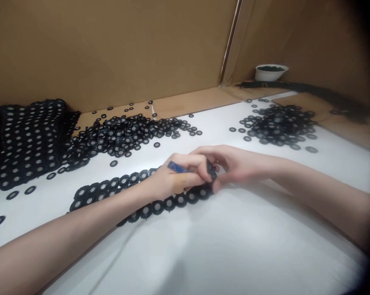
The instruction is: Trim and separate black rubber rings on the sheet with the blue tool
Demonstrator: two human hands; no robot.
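My left hand (186,172) is closed in a pinch around a slim blue-handled tool (176,167); the tool's working end is hidden by the fingers. Facing it, my right hand (231,164) has its thumb and fingers curled on a black ring piece (212,172) at the right end of a strip of joined black rings (157,207). Both hands meet at that end, the fingertips nearly touching. The strip lies in rows on the white table, partly covered by my left forearm, and pale table shows through the ring centres.
A large heap of loose black rings (120,133) lies behind the hands, with a smaller pile (278,125) at right. A sheet of joined rings (31,139) is folded at far left. A white bowl (269,74) with dark contents stands near the cardboard wall (111,49).
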